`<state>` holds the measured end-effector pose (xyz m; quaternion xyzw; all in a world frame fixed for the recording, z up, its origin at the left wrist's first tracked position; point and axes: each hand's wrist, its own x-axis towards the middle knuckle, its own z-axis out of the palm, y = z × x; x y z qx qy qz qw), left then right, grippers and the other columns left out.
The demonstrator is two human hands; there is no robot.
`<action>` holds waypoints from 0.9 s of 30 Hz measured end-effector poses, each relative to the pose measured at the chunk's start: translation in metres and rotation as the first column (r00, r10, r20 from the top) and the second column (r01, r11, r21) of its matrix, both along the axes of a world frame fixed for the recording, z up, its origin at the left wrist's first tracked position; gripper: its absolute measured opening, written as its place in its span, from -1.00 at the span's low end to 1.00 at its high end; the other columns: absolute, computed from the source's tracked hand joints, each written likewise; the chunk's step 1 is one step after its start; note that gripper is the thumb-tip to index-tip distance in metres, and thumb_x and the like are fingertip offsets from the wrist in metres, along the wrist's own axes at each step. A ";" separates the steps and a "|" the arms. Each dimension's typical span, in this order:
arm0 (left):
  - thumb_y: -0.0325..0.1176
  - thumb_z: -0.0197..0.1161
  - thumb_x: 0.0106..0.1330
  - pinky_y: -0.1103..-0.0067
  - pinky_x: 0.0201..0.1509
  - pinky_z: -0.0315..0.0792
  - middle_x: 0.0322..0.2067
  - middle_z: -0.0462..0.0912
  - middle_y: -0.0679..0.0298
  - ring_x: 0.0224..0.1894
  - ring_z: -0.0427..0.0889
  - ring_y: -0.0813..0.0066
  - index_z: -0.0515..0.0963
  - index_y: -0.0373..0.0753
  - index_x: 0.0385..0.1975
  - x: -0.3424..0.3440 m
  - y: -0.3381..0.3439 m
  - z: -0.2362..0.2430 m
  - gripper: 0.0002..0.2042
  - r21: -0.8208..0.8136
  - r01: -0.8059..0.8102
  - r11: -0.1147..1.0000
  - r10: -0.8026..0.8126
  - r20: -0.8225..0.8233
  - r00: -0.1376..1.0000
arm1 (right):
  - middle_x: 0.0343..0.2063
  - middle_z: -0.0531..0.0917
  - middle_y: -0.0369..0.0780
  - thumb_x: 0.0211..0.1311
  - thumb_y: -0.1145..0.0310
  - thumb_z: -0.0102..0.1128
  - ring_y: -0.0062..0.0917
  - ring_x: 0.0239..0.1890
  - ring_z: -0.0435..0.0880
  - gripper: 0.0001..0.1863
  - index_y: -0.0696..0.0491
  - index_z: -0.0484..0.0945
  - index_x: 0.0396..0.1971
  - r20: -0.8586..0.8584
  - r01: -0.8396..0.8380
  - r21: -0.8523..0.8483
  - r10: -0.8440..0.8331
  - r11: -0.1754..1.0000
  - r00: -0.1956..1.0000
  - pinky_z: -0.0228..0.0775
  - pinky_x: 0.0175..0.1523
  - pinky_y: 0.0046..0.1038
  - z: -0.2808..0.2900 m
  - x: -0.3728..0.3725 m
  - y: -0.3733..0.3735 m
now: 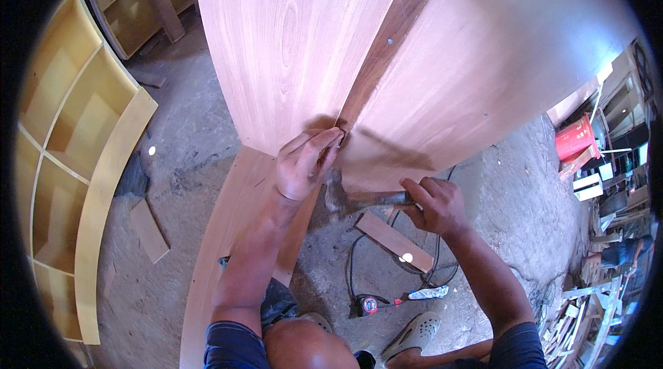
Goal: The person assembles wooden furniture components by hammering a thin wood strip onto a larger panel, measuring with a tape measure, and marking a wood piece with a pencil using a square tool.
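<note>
Pinching something too small to make out against the dark strip [387, 44] between two wood panels [290, 44], the left hand [304, 162] is sitting at twelve o'clock of the hammer [352, 198], which the right hand [435, 205] is gripping closed; a skewed swing is risking struck fingertips [331, 142] or dented veneer.

Left hand [304, 162]: raised at centre of view, fingers pinched together at the tips, wrist bent, forearm running up from the lower edge. Right hand [434, 205]: lower and to the right, fist closed in a grip, forearm angled in from the lower right corner.
</note>
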<state>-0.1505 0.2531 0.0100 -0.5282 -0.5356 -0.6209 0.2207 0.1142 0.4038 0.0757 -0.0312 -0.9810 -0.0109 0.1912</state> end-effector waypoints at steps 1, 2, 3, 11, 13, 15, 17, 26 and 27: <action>-0.71 0.49 0.15 0.49 -0.17 0.72 -0.23 0.80 0.10 -0.22 0.82 0.27 0.63 -0.36 -0.03 -0.002 0.001 0.001 -0.63 0.007 -0.013 1.000 0.014 -0.049 0.999 | -0.48 0.56 -0.28 0.09 0.08 0.52 -0.37 -0.48 0.65 -0.44 -0.03 0.63 0.08 -0.015 0.003 0.031 -0.002 1.000 1.000 0.50 -0.40 -0.28 -0.002 -0.002 0.003; -0.71 0.49 0.14 0.48 -0.17 0.73 -0.23 0.80 0.11 -0.22 0.82 0.27 0.63 -0.37 -0.02 -0.003 0.000 0.002 -0.62 0.014 -0.026 1.000 0.028 -0.097 0.995 | -0.48 0.56 -0.28 0.09 0.08 0.52 -0.37 -0.48 0.65 -0.44 -0.03 0.63 0.08 -0.014 0.001 0.033 -0.001 0.999 1.000 0.50 -0.40 -0.28 -0.004 -0.004 0.005; -0.71 0.49 0.14 0.48 -0.17 0.73 -0.23 0.80 0.11 -0.22 0.82 0.27 0.63 -0.37 -0.02 -0.004 0.000 0.003 -0.62 0.018 -0.029 0.999 0.031 -0.097 0.995 | -0.47 0.57 -0.28 0.09 0.06 0.51 -0.37 -0.47 0.66 -0.44 -0.04 0.63 0.09 -0.044 0.019 0.052 -0.017 0.998 0.999 0.52 -0.38 -0.28 -0.005 -0.007 0.008; -0.68 0.50 0.15 0.47 -0.15 0.73 -0.17 0.80 0.12 -0.20 0.82 0.25 0.62 -0.38 0.06 -0.007 -0.007 0.010 -0.57 -0.072 -0.005 0.997 -0.002 -0.097 0.995 | -0.31 0.71 -0.17 0.21 0.07 0.47 -0.23 -0.33 0.75 -0.49 0.03 0.63 0.07 -0.042 -0.007 0.115 0.012 0.993 0.999 0.60 -0.23 -0.22 0.012 -0.010 0.018; -0.67 0.50 0.16 0.46 -0.15 0.73 -0.17 0.80 0.12 -0.20 0.82 0.25 0.62 -0.37 0.06 -0.009 -0.007 0.009 -0.58 -0.070 -0.018 0.997 0.010 -0.114 0.993 | -0.26 0.73 -0.15 0.20 0.08 0.48 -0.21 -0.28 0.77 -0.50 0.02 0.63 0.05 -0.005 0.015 0.143 -0.014 0.990 1.000 0.62 -0.17 -0.18 0.023 -0.012 0.014; -0.65 0.50 0.17 0.46 -0.15 0.72 -0.16 0.80 0.13 -0.20 0.82 0.26 0.62 -0.37 0.05 -0.009 -0.006 0.011 -0.58 -0.070 -0.028 0.997 0.019 -0.130 0.991 | -0.25 0.74 -0.15 0.19 0.09 0.48 -0.19 -0.27 0.77 -0.51 0.01 0.63 0.06 0.076 -0.038 0.140 0.028 0.989 0.997 0.63 -0.16 -0.18 0.035 -0.002 0.019; -0.63 0.51 0.18 0.46 -0.16 0.72 -0.17 0.80 0.15 -0.20 0.82 0.26 0.62 -0.35 0.06 -0.007 -0.005 0.015 -0.58 -0.059 -0.029 0.998 0.021 -0.127 0.992 | -0.23 0.74 -0.14 0.18 0.10 0.48 -0.18 -0.26 0.77 -0.51 0.00 0.62 0.06 0.158 -0.087 0.131 0.066 0.988 0.985 0.63 -0.15 -0.18 0.039 -0.004 0.021; -0.62 0.54 0.19 0.45 0.02 0.65 -0.07 0.73 0.09 -0.08 0.77 0.30 0.55 -0.34 0.09 0.000 -0.004 -0.016 -0.54 -0.094 -0.069 0.993 0.087 0.194 0.977 | -0.47 0.57 -0.31 0.15 0.10 0.46 -0.33 -0.50 0.67 -0.49 -0.06 0.59 0.08 0.128 -0.274 0.219 0.251 0.936 0.959 0.53 -0.40 -0.25 0.050 -0.001 0.014; -0.62 0.54 0.19 0.45 0.02 0.65 -0.07 0.73 0.09 -0.08 0.77 0.30 0.55 -0.34 0.09 0.002 0.001 -0.023 -0.54 -0.086 -0.061 0.994 0.077 0.195 0.978 | -0.47 0.57 -0.31 0.15 0.10 0.46 -0.33 -0.50 0.67 -0.49 -0.06 0.59 0.08 0.131 -0.266 0.227 0.242 0.937 0.962 0.53 -0.40 -0.25 0.050 0.000 0.018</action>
